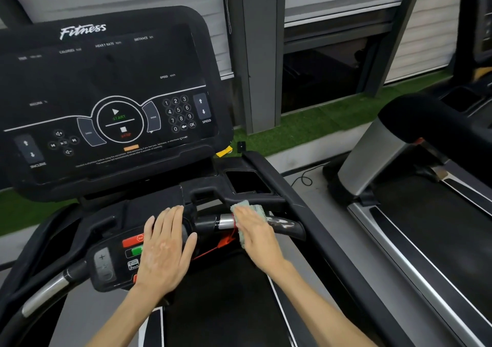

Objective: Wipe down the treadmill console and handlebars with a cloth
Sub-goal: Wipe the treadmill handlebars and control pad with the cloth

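Left hand [165,245]: was laid flat on the centre control pad [111,264], fingers straight and slightly spread; nothing was held.
Right hand [257,231]: was pressed onto the cloth, fingers nearly straight and close together; whether the thumb was hooked under the bar could not be told.
Hands together: they were kept apart, on either side of the bar's inner end.
Step in hand: the handlebar wiping was judged to be under way, on the right grip.
Next move: a stroke along the bar toward its outer end at 3 o'clock was judged to be called for, with pressure kept on the cloth and the cord avoided.
Cloth [243,205]: a pale green rag was draped over the right handlebar, at 3 o'clock from the left hand, with edges showing past the fingertips and below the palm.
Right handlebar [286,225]: a streaked sheen was seen on the black grip at 3 o'clock of the cloth.
Red safety cord [213,249]: was hung just beside the cloth, toward 7 o'clock.
Left handlebar [45,290]: was seen at 8 o'clock, touched by no hand.
Console [106,93]: was placed at 11 o'clock of the hands, screen dark; whether it had been wiped could not be told.
Neighbouring treadmill [394,144]: was stood well apart, at 2 o'clock.
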`<state>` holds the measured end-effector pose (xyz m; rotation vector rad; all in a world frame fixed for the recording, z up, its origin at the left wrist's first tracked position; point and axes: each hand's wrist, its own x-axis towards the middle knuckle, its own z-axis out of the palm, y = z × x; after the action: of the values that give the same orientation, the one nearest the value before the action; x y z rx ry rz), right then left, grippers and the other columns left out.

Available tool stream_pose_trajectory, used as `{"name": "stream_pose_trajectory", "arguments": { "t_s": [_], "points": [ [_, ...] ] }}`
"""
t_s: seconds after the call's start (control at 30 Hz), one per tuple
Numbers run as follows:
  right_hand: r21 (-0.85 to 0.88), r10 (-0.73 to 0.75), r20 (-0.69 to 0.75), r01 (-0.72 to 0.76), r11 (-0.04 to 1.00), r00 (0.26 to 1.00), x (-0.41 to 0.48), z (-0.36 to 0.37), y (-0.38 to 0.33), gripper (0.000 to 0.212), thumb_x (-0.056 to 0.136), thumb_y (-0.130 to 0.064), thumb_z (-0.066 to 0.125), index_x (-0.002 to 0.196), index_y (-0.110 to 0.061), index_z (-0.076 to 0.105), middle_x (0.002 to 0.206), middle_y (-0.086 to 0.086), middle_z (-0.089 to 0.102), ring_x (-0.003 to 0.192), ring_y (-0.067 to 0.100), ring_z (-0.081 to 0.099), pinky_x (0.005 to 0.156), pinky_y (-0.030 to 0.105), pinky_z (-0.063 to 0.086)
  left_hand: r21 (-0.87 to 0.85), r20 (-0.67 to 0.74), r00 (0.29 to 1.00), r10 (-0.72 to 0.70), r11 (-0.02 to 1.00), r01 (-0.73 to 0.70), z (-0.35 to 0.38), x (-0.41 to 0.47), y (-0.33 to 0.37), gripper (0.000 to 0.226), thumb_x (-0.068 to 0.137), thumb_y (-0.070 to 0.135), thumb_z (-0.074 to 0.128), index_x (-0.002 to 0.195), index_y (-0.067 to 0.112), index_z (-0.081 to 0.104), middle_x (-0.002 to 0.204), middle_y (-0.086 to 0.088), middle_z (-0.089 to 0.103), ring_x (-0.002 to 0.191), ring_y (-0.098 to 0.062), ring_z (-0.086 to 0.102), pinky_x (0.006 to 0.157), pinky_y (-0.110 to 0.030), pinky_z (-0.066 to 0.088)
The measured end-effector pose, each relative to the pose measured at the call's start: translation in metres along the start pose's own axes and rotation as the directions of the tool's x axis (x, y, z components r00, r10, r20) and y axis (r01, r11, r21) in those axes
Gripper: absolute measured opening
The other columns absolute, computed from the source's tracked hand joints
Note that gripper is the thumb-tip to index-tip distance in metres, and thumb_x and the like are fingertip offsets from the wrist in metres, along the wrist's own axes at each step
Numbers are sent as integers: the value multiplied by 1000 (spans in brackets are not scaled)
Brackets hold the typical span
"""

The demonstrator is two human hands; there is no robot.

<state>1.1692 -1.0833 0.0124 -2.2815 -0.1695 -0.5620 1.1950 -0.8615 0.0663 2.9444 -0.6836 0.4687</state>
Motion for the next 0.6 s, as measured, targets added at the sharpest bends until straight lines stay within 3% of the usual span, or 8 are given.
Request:
{"name": "stream_pose_trajectory", "arguments": {
  "t_s": [0.07,0.13,0.23,0.3,0.37,0.43,0.5,0.6],
  "points": [
    [-13,-1,13,1,1000,1000,-1,-7,9,46,91,7,51,134,-9,55,132,2,59,132,13,46,114,40,33,8,1,1000,11,1000,-11,-1,0,-2,64,97,43,32,143,0,42,140,-14,51,132,-30,45,115,-48,26],
    [-21,90,-23,-90,996,996,-11,-21,27,44,90,8,48,128,-12,58,122,3,62,120,20,54,105,47,42,17,9,1000,17,1000,-18,-3,0,-3,64,98,44,31,143,1,42,140,-14,51,132,-29,45,115,-48,26],
    [-13,253,-94,-255,967,963,-23,-33,46,30,93,3,44,113,-11,62,101,2,63,88,18,58,82,38,52,12,8,1000,8,1000,-8,-4,0,-2,63,98,44,30,143,1,42,140,-14,51,132,-29,45,116,-48,26],
    [-41,269,-169,-279,959,948,-18,-25,39,25,92,6,45,100,-10,62,90,1,60,80,19,54,74,39,51,-2,6,1000,-5,1000,5,-5,0,1,63,98,44,30,142,1,43,139,-13,52,132,-29,46,116,-48,26],
    [-42,209,-163,-218,975,964,-11,-12,21,30,90,8,48,106,-11,64,99,0,63,92,22,56,88,39,50,-4,2,1000,-9,1000,9,-5,1,3,62,98,43,30,142,1,44,139,-14,52,131,-29,46,115,-48,27],
    [10,101,-65,-100,995,993,-9,-6,9,42,90,9,50,126,-10,62,127,1,63,123,19,53,113,33,34,-3,3,1000,2,1000,-2,-5,0,3,62,98,42,31,141,0,44,138,-14,52,130,-30,47,114,-49,28],
    [41,71,2,-71,997,997,-8,-14,10,48,91,8,47,134,-9,56,136,2,56,131,11,45,117,26,24,2,0,1000,17,1000,-17,-5,-1,0,62,98,42,31,141,0,44,138,-15,52,130,-30,47,114,-50,28],
    [39,148,-44,-147,988,988,-14,-34,30,39,93,-3,41,125,-11,61,122,4,65,118,19,56,109,26,34,2,-1,1000,25,1000,-25,-5,-1,-2,61,98,42,30,142,1,44,139,-14,52,131,-29,46,115,-49,28]
  ]
}}
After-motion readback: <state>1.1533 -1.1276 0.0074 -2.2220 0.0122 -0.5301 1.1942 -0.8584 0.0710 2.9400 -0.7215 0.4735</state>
